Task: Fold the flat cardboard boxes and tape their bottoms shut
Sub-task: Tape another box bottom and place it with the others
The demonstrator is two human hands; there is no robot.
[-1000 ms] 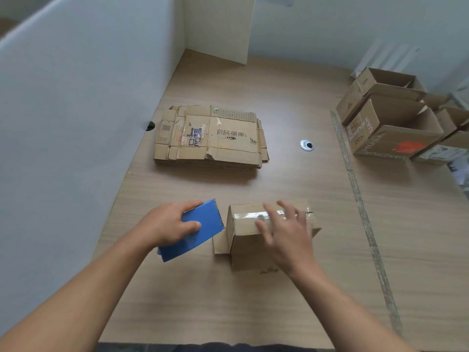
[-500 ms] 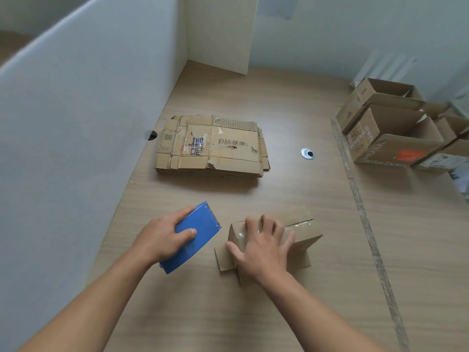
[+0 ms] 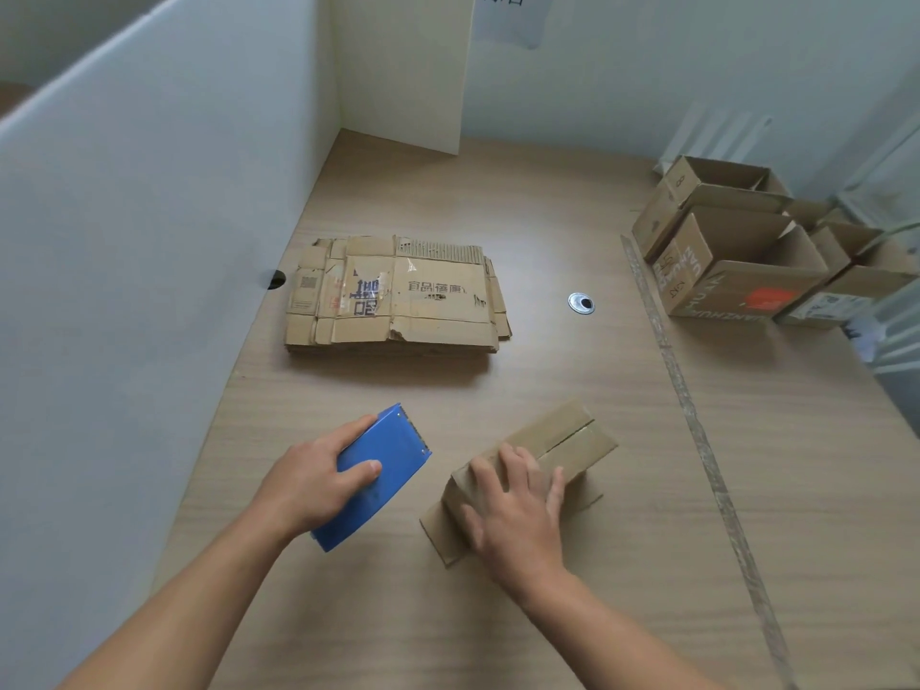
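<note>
Hands first, from the head view: your left hand (image 3: 313,483) grips one blue plastic tape dispenser (image 3: 386,465). At its 3 o'clock, your right hand (image 3: 517,512) curls over one small brown cardboard box (image 3: 565,438) on the wooden table (image 3: 776,500). One stack of flat cardboard boxes (image 3: 398,296) lies at 12 o'clock, with Chinese print on top. At 2 o'clock stand at least three open folded boxes (image 3: 737,276); one partly reads "ANZHU".

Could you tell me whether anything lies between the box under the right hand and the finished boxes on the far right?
Nothing raised that I can see. Between the box that the right hand holds and the finished boxes lies bare desk, crossed only by a flat strip.
</note>
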